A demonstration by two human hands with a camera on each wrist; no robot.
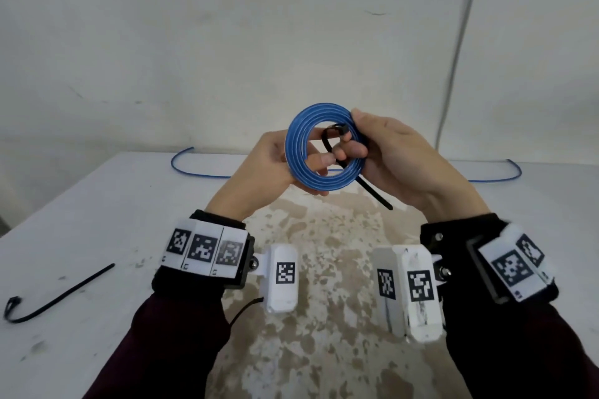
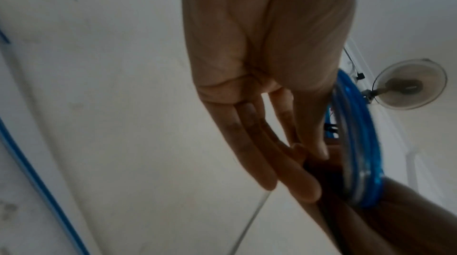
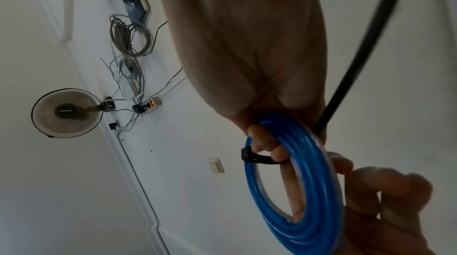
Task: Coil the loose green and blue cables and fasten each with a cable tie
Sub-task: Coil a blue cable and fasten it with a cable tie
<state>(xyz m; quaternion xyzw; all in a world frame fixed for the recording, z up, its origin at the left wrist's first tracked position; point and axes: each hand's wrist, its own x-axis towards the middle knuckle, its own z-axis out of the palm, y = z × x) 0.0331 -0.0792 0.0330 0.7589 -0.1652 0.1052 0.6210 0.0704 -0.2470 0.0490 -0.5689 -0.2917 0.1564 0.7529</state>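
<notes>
I hold the coiled blue cable (image 1: 299,168) upright above the table, between both hands. My left hand (image 1: 316,172) grips its lower left side, thumb in front and fingers behind. My right hand (image 1: 356,139) pinches a black cable tie (image 1: 372,191) against the coil's right side. The tie is looped through the coil, its head (image 1: 341,130) near the top and its tail pointing down and right. The right wrist view shows the coil (image 3: 309,181), the tie's tail (image 3: 358,60) and my right fingers (image 3: 264,142) on the loop. The left wrist view shows the coil (image 2: 356,142) edge-on beside my left hand (image 2: 284,142). No green cable is in view.
A second black cable tie (image 1: 58,296) lies on the white table (image 1: 97,204) at the near left. A loose blue cable (image 1: 201,173) runs along the table's far edge by the wall. The table's middle has a worn brown patch (image 1: 324,269).
</notes>
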